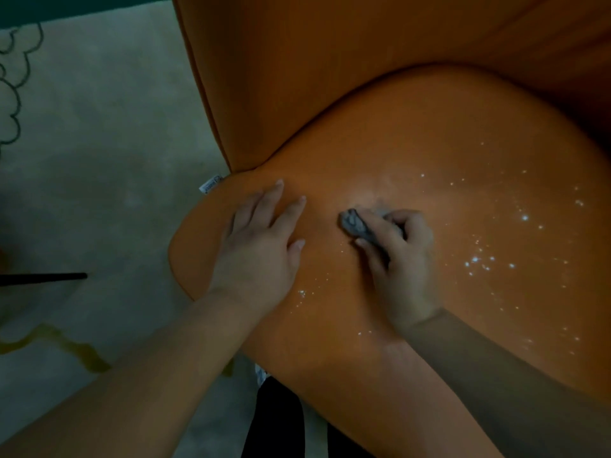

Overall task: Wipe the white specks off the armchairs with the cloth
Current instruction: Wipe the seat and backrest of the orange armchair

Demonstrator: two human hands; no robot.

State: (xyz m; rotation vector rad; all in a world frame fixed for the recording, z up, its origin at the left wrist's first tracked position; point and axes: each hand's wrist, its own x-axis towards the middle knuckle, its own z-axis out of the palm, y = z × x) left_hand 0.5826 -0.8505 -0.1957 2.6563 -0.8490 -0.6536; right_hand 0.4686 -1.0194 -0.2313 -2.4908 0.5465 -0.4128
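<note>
An orange armchair fills the view, its seat cushion [413,153] below the backrest [330,54]. White specks [479,262] are scattered over the right and middle of the seat, with a pale smear near the centre. My right hand [400,256] grips a crumpled grey cloth [355,223] and presses it onto the cushion just left of the specks. My left hand [261,242] rests flat on the seat's left part, fingers straight and spread.
A beige carpet [99,160] with dark outline patterns lies left of the chair. A thin black rod [43,278] reaches in from the left edge. A white label [209,184] sticks out at the seat's left seam. Dark chair legs show at the bottom.
</note>
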